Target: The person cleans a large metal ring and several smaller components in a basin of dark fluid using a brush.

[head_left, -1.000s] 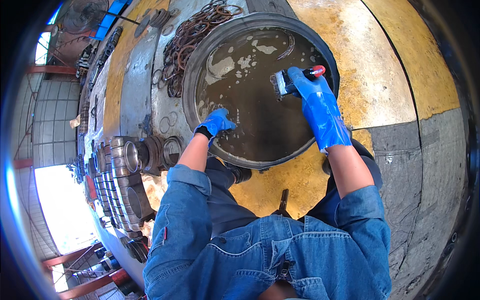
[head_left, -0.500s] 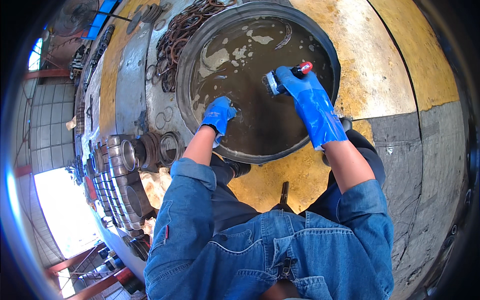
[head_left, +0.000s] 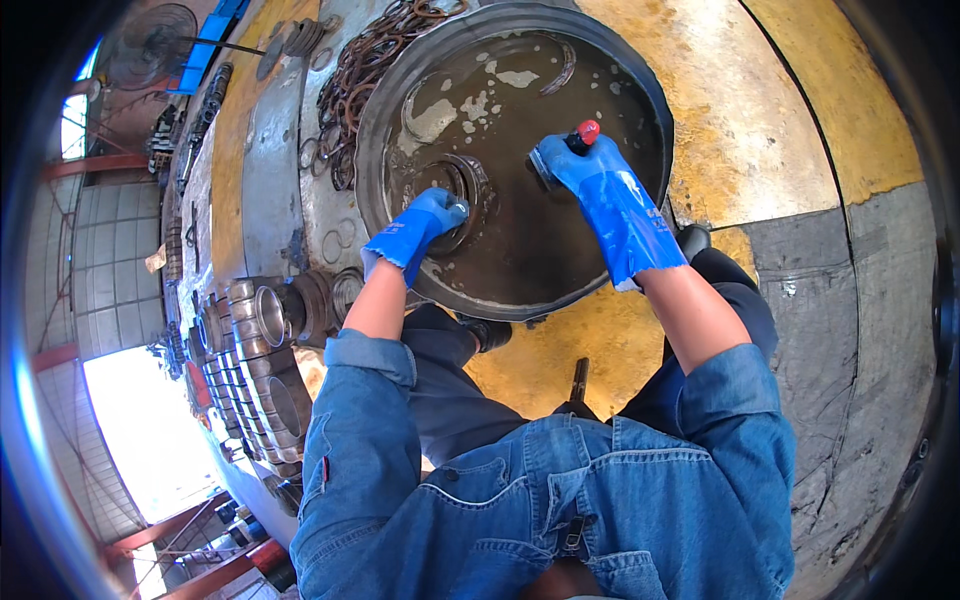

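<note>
A wide round metal tub (head_left: 369,170) of murky brown liquid stands in front of me. My left hand (head_left: 432,216), in a blue rubber glove, is closed on the near side of a metal ring (head_left: 484,190). The ring is wet and dark and shows at the liquid's surface in the tub's left part. My right hand (head_left: 592,168), gloved alike, grips a brush (head_left: 585,134) by its black handle with a red end. Its bristle head points left above the liquid, apart from the ring. A curved metal piece (head_left: 563,72) breaks the surface at the tub's far side.
Rusty rings (head_left: 362,75) lie heaped against the tub's far left side. Thin rings (head_left: 338,242) lie on the floor at left, beyond stacked metal cylinders (head_left: 265,385). A fan (head_left: 152,40) stands far left. My feet are at the tub's near edge.
The ring has come up into sight at my left hand, where only murky liquid showed before. My right hand has tilted the brush slightly; its bristles face more downward.
</note>
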Motion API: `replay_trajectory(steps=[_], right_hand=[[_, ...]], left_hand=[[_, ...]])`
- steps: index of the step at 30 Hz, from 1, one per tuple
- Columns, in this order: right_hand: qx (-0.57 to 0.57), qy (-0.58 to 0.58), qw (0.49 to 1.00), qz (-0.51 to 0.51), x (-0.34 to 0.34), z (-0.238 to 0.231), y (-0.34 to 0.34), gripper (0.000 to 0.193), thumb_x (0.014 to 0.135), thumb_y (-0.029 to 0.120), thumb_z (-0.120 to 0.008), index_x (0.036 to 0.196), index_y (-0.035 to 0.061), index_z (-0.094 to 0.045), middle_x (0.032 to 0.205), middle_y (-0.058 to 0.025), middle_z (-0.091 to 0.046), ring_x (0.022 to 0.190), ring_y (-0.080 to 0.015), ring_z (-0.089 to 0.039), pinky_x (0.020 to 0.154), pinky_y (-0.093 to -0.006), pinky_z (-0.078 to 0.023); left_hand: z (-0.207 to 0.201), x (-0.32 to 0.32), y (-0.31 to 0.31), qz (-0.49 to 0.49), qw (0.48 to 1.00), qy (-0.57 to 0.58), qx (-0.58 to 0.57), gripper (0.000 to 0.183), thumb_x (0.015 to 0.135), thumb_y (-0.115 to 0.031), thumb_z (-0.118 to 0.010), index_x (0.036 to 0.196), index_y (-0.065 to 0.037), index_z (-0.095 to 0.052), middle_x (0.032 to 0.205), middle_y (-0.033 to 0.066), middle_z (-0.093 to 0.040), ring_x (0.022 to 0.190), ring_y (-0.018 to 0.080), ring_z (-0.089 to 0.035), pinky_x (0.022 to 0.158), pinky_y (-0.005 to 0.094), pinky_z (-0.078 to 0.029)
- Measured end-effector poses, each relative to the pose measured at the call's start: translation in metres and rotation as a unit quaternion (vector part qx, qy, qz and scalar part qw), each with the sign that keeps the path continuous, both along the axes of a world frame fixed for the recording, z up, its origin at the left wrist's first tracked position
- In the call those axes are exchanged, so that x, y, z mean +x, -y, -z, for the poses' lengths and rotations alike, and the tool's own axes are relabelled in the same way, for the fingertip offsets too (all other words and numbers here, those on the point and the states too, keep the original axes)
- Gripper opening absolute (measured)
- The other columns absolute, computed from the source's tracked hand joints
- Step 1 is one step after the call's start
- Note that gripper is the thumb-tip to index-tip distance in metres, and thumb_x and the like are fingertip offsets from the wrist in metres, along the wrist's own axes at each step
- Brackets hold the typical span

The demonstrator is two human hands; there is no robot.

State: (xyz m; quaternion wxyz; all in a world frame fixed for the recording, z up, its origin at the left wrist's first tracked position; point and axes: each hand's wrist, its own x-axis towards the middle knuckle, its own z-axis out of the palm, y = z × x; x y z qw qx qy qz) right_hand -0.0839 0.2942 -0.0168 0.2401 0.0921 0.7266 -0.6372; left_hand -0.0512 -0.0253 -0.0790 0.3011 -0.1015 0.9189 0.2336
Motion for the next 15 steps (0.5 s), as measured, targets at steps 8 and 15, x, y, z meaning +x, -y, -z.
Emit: replay_trajectory(steps=[8,15], right_hand=[[0.029,0.035,0.998,-0.052,0.011,-0.004,0.015,0.033,0.088,0.033,-0.067,0.081,0.0004,-0.067,0.072,-0.0111,-0.066,0.068,-0.0191,-0.061,0.069,-0.0387,-0.052],[0.031,-0.006,0.999,-0.04,0.017,0.02,0.019,0.03,0.088,0.028,-0.064,0.072,0.0023,-0.065,0.066,-0.0059,-0.062,0.064,-0.0133,-0.055,0.064,-0.035,-0.047]], left_hand=[[-0.002,0.015,0.041,-0.094,0.99,-0.049,0.092,0.042,0.093,-0.04,-0.075,0.106,0.0,-0.077,0.085,0.0096,-0.075,0.076,0.0164,-0.066,0.072,0.0364,-0.055],[0.018,0.02,-0.019,-0.012,0.995,-0.08,-0.062,0.042,0.086,-0.041,-0.075,0.102,-0.002,-0.075,0.097,0.0257,-0.073,0.091,0.0417,-0.072,0.083,0.0475,-0.056]])
